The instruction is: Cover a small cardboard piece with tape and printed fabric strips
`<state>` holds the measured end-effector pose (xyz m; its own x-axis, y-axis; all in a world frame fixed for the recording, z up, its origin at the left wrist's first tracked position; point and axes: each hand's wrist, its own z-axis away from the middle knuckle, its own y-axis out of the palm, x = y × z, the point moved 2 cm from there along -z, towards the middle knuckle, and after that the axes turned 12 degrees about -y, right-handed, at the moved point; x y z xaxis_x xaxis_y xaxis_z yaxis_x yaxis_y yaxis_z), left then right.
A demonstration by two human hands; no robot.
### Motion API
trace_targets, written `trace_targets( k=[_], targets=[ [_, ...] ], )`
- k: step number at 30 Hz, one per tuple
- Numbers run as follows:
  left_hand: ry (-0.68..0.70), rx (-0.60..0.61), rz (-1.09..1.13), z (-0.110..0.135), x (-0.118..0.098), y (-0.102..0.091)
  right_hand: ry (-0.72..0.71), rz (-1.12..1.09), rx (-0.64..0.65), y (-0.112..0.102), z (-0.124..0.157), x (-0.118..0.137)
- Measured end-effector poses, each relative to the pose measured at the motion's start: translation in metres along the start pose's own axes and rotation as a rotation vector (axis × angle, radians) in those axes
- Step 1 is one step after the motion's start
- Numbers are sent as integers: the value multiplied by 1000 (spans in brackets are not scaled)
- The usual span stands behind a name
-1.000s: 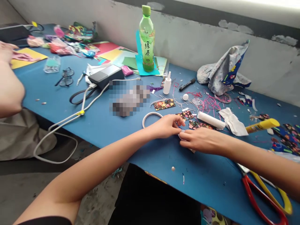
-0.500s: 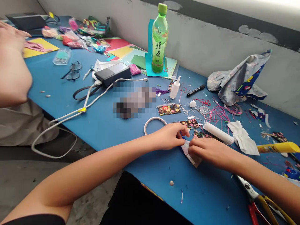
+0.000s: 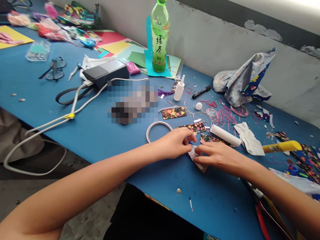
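Note:
My left hand [image 3: 175, 144] and my right hand [image 3: 217, 155] meet over a small pale scrap of paper [image 3: 194, 156] on the blue table [image 3: 105, 133]. Both hands pinch the scrap with their fingertips, pressing it against the tabletop. A white ring [image 3: 158, 128] lies just behind my left hand. Floral patterned paper pieces [image 3: 174, 112] lie behind my fingers, and a white roll [image 3: 225, 135] sits beyond my right hand.
A green tea bottle [image 3: 159, 36] stands at the back on coloured paper sheets. A glue bottle [image 3: 179, 88], black marker [image 3: 201, 91], crumpled cloth [image 3: 245, 83], yellow tube [image 3: 282, 146], red scissors [image 3: 262, 220], power bank with cable [image 3: 105, 74] and glasses [image 3: 53, 69] lie around.
The view shifted, so the other person's arm at the left is out of sight. My hands stay together on the scrap, fingers drawn a little closer.

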<state>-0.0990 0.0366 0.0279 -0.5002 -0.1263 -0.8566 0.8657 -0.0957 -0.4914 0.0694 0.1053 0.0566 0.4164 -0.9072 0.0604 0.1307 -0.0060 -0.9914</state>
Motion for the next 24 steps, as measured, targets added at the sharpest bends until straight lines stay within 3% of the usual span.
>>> trace_targets(
  k=[9, 16, 24],
  targets=[
    [-1, 9, -35, 1, -4, -2, -68, 18, 3, 0, -3, -3],
    [32, -4, -43, 0, -1, -2, -90, 30, -98, 4, -1, -6],
    [22, -5, -48, 0, -2, -2, -86, 12, -71, 4, 1, -6]
  ],
)
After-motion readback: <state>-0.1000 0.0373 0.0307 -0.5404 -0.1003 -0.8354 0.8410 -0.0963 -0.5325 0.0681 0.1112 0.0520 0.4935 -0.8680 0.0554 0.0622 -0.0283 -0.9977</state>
